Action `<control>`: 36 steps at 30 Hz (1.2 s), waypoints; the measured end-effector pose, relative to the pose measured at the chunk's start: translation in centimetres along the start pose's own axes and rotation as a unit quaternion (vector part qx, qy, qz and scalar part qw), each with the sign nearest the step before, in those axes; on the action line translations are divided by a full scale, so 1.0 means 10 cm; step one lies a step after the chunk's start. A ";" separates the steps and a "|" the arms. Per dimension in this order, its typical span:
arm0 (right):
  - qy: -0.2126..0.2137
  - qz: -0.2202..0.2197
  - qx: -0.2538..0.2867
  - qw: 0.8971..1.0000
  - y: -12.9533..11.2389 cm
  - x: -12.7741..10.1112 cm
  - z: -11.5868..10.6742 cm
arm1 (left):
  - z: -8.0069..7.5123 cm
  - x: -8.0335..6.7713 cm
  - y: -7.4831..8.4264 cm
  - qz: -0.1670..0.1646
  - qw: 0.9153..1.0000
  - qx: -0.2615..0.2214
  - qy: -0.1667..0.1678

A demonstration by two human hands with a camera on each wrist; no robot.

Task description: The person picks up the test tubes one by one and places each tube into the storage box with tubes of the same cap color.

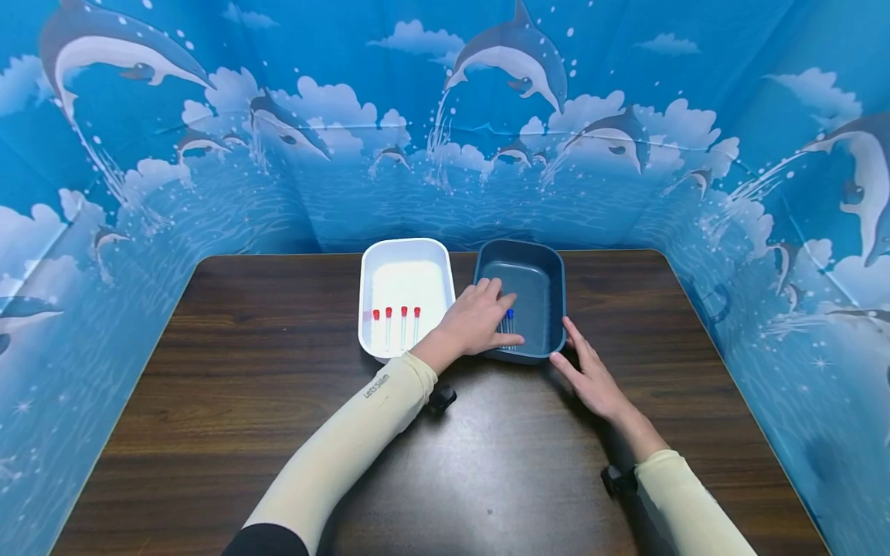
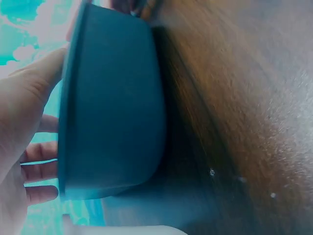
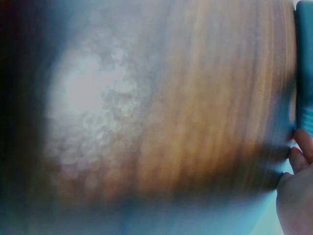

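My left hand (image 1: 478,318) reaches over the left side of a dark blue-grey plastic tray (image 1: 535,270), its fingers spread. Beneath it lie clear tubes, and one blue cap (image 1: 511,313) shows beside the fingers; the hand hides the rest. In the left wrist view the fingers (image 2: 40,152) extend over the tray's rim, and I see nothing held. My right hand (image 1: 594,382) rests against the tray's near right corner, fingers along the outside wall. In the right wrist view that hand (image 3: 301,181) appears only at the edge, close to the tray (image 3: 305,58).
A white tray (image 1: 410,259) stands just left of the dark one, holding several clear tubes with red caps (image 1: 404,311) in a row. Both sit near the back edge of a brown wooden table (image 1: 264,371). A blue dolphin-print curtain (image 1: 348,193) surrounds the table.
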State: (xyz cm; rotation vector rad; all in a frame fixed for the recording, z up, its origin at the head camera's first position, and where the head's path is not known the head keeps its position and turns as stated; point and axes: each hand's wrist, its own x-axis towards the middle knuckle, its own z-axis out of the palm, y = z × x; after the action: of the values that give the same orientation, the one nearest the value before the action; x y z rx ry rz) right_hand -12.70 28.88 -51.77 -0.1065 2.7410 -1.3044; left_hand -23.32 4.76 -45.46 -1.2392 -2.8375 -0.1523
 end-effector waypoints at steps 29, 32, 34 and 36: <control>-0.002 -0.012 -0.007 1.000 0.00 0.03 -0.01 | -0.35 -1.74 -0.33 -0.176 0.976 -0.047 0.116; -0.001 -0.009 -0.011 1.000 0.02 0.03 -0.02 | -0.39 -1.98 -0.38 -0.187 0.972 -0.038 0.134; 0.001 -0.008 -0.014 1.000 0.03 0.02 -0.02 | -0.41 -2.12 -0.44 -0.189 0.970 -0.032 0.150; 0.002 -0.008 -0.015 1.000 0.04 0.02 -0.03 | -0.42 -2.25 -0.49 -0.195 0.967 -0.029 0.163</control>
State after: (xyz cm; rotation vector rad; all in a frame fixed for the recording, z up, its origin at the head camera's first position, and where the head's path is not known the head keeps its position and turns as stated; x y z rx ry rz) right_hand -12.91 29.34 -51.93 -0.1274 2.7693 -1.2683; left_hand -11.67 -15.41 -43.37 -0.5759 -2.7554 -0.4112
